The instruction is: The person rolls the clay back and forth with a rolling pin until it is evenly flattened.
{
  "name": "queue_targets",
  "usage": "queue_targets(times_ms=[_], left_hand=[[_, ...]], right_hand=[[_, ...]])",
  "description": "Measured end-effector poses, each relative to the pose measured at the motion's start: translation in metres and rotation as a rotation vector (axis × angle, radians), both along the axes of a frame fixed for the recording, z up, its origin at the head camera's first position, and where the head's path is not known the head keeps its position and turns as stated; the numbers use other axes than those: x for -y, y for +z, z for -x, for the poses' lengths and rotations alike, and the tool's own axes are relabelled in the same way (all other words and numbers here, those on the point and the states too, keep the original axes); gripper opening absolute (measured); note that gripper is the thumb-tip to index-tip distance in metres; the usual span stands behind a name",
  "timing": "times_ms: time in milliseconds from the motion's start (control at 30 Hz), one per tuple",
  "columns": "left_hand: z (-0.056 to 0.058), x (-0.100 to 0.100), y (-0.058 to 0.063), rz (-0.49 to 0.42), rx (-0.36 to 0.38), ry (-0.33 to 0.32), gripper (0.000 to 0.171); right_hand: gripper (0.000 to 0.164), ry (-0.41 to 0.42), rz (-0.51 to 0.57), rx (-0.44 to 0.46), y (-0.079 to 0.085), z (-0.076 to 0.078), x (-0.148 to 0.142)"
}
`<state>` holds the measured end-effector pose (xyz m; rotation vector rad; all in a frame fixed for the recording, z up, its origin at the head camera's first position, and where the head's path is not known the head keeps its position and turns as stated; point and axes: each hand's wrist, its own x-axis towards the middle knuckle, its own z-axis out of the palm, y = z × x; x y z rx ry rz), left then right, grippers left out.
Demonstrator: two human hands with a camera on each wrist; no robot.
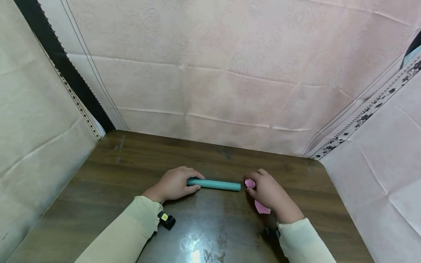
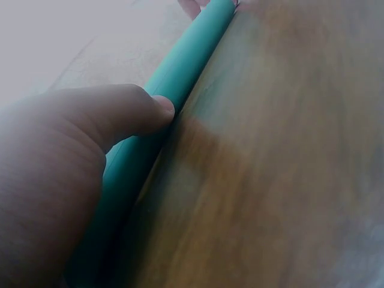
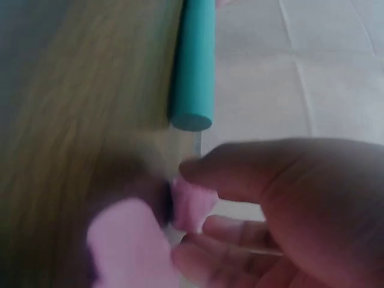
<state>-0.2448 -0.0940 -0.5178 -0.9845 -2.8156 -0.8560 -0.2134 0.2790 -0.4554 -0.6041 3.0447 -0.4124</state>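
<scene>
Only from right wrist: round end face of teal rod.

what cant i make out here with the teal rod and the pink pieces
- Teal rod: its left end, covered by the left hand in the head view.
- Larger pink piece: its lower part, cut off by the bottom edge in the right wrist view; its upper part, behind the right hand in the head view.
- Tabletop: fine grain, blurred in the left wrist view.
</scene>
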Motion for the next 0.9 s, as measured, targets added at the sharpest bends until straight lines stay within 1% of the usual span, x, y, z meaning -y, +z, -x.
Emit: queue_targets(times_ms=[67, 167, 267, 333, 400, 433, 533, 633, 767, 900], left_hand=[[0.0, -0.001, 0.0, 0.001, 0.0, 0.001, 0.031], [0.0, -0.002, 0.0, 0.003, 0.0, 0.001, 0.031], [0.0, -0.002, 0.001, 0.008, -0.005, 0.002, 0.031], [0.0, -0.002, 0.001, 0.008, -0.011, 0.004, 0.031], [0.001, -0.002, 0.002, 0.007, -0.016, 0.006, 0.031], [0.001, -0.002, 0.002, 0.005, -0.016, 0.005, 0.031], [0.002, -0.001, 0.003, -0.002, -0.018, 0.004, 0.03], [0.003, -0.001, 0.003, -0.011, -0.019, 0.001, 0.029], [0.004, -0.001, 0.003, -0.013, -0.024, -0.001, 0.027], [0.004, -0.001, 0.002, -0.005, -0.023, -0.006, 0.027]], right_hand=[[0.032, -0.001, -0.005, -0.002, -0.002, 0.004, 0.002], [0.025, -0.016, 0.003, 0.007, 0.0, 0.005, 0.005], [0.02, -0.053, 0.031, 0.012, 0.005, 0.002, 0.01], [0.02, -0.074, 0.07, 0.012, 0.012, -0.001, 0.019], [0.02, -0.068, 0.113, -0.003, 0.017, -0.005, 0.031], [0.022, -0.055, 0.133, -0.016, 0.019, -0.006, 0.038], [0.023, 0.035, 0.176, -0.059, 0.024, -0.012, 0.06], [0.022, 0.125, 0.197, -0.084, 0.023, -0.018, 0.08], [0.018, 0.206, 0.205, -0.061, 0.013, -0.023, 0.1], [0.014, 0.251, 0.176, -0.029, -0.002, -0.026, 0.109]])
